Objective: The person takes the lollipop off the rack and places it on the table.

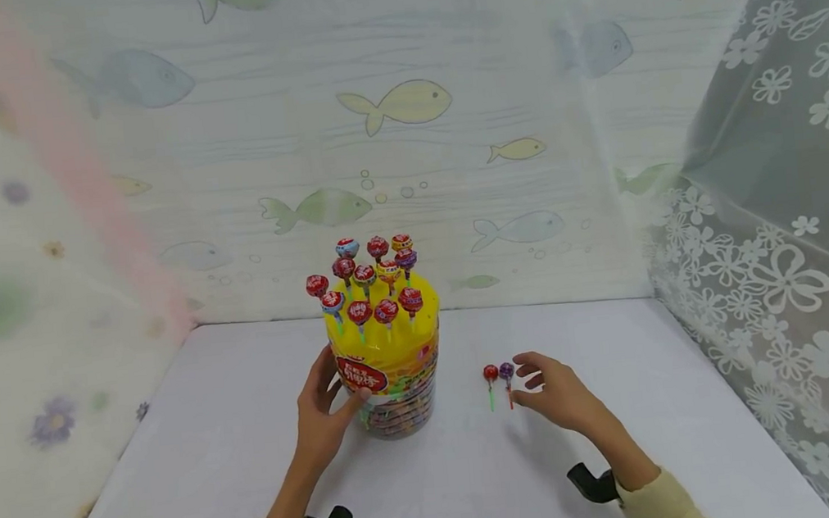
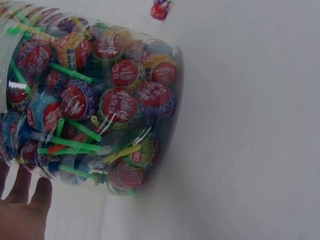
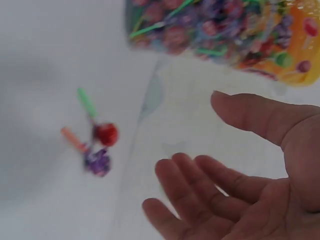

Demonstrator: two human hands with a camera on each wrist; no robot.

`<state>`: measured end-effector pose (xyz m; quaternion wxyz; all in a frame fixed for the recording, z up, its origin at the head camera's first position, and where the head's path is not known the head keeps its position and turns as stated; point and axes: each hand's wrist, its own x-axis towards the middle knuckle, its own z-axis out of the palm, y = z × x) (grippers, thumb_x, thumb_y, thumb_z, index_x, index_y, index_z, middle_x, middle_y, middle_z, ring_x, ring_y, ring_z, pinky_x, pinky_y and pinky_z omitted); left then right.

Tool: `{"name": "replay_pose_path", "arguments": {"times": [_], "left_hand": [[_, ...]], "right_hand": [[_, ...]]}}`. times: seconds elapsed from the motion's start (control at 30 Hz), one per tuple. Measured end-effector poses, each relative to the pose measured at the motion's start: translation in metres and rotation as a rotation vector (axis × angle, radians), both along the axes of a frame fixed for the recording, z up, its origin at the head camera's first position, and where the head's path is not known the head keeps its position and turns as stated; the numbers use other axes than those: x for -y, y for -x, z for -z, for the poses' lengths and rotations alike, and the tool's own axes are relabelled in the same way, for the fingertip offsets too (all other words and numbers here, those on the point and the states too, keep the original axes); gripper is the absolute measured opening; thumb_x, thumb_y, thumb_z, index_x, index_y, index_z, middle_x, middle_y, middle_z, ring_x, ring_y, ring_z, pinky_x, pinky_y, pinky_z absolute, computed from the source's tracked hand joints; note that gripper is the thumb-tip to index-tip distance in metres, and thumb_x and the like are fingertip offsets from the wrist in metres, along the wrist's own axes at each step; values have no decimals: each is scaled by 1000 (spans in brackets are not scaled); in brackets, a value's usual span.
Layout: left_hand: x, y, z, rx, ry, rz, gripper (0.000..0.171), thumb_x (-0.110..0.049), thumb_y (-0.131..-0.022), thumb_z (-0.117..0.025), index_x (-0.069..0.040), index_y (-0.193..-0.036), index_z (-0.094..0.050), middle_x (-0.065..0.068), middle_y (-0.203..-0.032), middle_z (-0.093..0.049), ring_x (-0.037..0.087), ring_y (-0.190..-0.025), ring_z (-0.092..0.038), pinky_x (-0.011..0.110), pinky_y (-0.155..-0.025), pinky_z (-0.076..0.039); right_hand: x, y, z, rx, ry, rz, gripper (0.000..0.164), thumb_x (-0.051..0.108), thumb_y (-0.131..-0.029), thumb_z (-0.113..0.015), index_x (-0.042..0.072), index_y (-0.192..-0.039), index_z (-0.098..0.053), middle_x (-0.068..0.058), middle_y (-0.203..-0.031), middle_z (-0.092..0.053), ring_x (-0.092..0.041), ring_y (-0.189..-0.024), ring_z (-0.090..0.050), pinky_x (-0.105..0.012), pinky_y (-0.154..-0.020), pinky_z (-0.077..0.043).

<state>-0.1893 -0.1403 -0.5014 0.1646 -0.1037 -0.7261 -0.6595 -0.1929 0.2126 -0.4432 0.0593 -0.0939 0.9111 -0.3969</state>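
Note:
A clear candy jar with a yellow domed lid stands on the table, packed with wrapped lollipops. Several lollipops stick up out of the lid. My left hand holds the jar by its left side, thumb across the front and fingers round the edge. Right of the jar, a red lollipop with a green stick lies beside a purple lollipop with an orange-red stick. Close to the purple one is my right hand. The right wrist view shows its fingers spread, thumb apart and palm bare.
A white cloth covers the table. Behind it hangs a curtain printed with fish, with a flowered sheet on the left and a lace-patterned translucent sheet on the right. Black straps sit at both wrists.

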Motion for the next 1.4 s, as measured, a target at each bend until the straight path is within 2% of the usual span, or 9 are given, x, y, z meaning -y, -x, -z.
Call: {"name": "replay_pose_path", "arguments": {"times": [0.13, 0.23, 0.43, 0.53, 0.63, 0.73, 0.9, 1.17, 1.4], "left_hand": [[0, 0, -1, 10, -3, 5, 80, 0, -91, -72, -9, -159, -31, 12, -161, -40, 5, -142, -42, 14, -110, -39], [0, 1, -1, 16, 2, 2, 80, -1, -91, -73, -10, -159, -31, 11, -160, -40, 6, -143, -41, 15, -110, -39], [0, -1, -1, 19, 21, -12, 80, -2, -91, -73, -9, -159, -31, 14, -160, -41, 12, -144, -42, 14, -110, -38], [0, -1, 0, 29, 15, -10, 81, -2, -91, -73, -10, -159, -31, 12, -160, -41, 6, -142, -43, 14, -110, -38], [0, -2, -1, 33, 12, -9, 82, -3, -91, -74, -11, -159, -30, 10, -160, -41, -2, -139, -42, 14, -110, -38], [0, -1, -1, 35, 11, -13, 82, -3, -90, -74, -11, -159, -31, 9, -160, -41, -1, -140, -42, 14, -110, -39], [0, 0, -1, 35, 11, -23, 82, -3, -90, -75, -11, -159, -32, 9, -160, -41, 10, -144, -43, 15, -110, -39], [0, 0, 0, 32, -1, -17, 81, -3, -90, -74, -13, -159, -32, 7, -160, -42, -2, -139, -42, 14, -110, -39], [0, 1, 3, 16, -9, -16, 81, -1, -90, -74, -11, -159, -33, 10, -159, -42, -1, -139, -43, 15, -110, -39]], "right_hand": [[15, -7, -12, -85, 106, -29, 46, 8, -93, -72, 0, -135, -57, -15, -122, -66, -35, -112, -64, -52, -100, -54], [29, -13, -18, -167, 177, -35, 43, 11, -94, -72, 5, -135, -59, -9, -121, -68, -32, -113, -64, -50, -100, -54], [53, -21, -30, -348, 333, -34, 39, 15, -97, -70, 11, -135, -58, -2, -129, -64, -18, -118, -60, -32, -103, -53], [63, -23, -38, -430, 436, -41, 41, 11, -97, -69, 12, -136, -57, -2, -131, -62, -18, -122, -58, -21, -104, -49], [73, -22, -49, -513, 509, -57, 45, 4, -96, -68, 11, -139, -56, -4, -134, -61, -20, -124, -56, -18, -106, -47], [83, -20, -60, -571, 551, -80, 48, 0, -95, -67, 10, -140, -55, -5, -136, -60, -21, -125, -56, -20, -107, -47], [97, -16, -75, -601, 594, -125, 51, -2, -94, -68, 7, -143, -54, -7, -140, -59, -29, -129, -56, -25, -109, -46], [116, -9, -87, -561, 620, -175, 52, 0, -95, -67, 2, -145, -50, -15, -145, -55, -24, -135, -53, -28, -112, -44], [126, -3, -92, -520, 648, -212, 49, 1, -97, -65, -1, -144, -51, -14, -144, -56, -27, -133, -54, -32, -111, -46]]}}
